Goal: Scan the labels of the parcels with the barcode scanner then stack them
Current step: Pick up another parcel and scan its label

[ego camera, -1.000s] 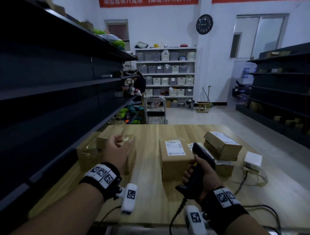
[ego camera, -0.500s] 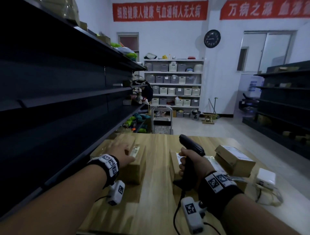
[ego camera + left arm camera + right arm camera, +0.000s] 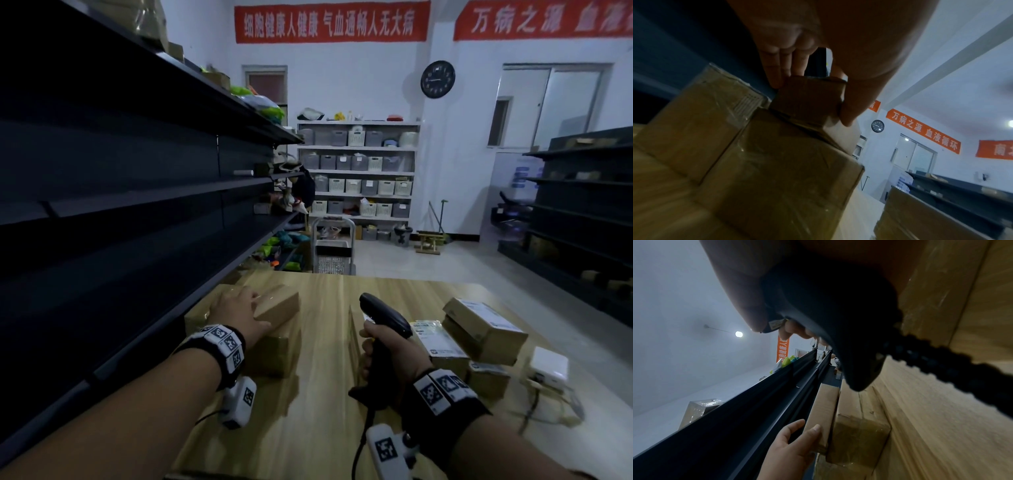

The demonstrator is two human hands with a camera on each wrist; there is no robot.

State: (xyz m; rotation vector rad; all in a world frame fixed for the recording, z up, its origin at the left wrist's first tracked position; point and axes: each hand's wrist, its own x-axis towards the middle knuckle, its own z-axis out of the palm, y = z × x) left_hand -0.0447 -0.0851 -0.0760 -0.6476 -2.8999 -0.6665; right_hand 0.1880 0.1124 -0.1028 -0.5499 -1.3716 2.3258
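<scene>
My left hand (image 3: 239, 313) lies over a small brown parcel (image 3: 279, 305) on top of a larger taped box (image 3: 274, 354) at the table's left. In the left wrist view its fingers (image 3: 781, 69) and thumb grip the small parcel (image 3: 809, 99) from both sides. My right hand (image 3: 385, 347) holds the black barcode scanner (image 3: 385, 313) upright by its handle, in front of a parcel it mostly hides. To the right are a flat labelled parcel (image 3: 436, 339) and a labelled box (image 3: 483, 325).
Dark metal shelving (image 3: 137, 205) runs close along the left of the wooden table (image 3: 325, 404). A white adapter box (image 3: 548, 370) with loose cables sits at the right edge. The scanner's coiled cable (image 3: 941, 368) trails toward me. Another taped box (image 3: 694, 123) stands beside the left stack.
My left hand, a loose fist a second ago, has dropped onto the small parcel and gripped it. The scanner has risen more upright. The head view has tilted up.
</scene>
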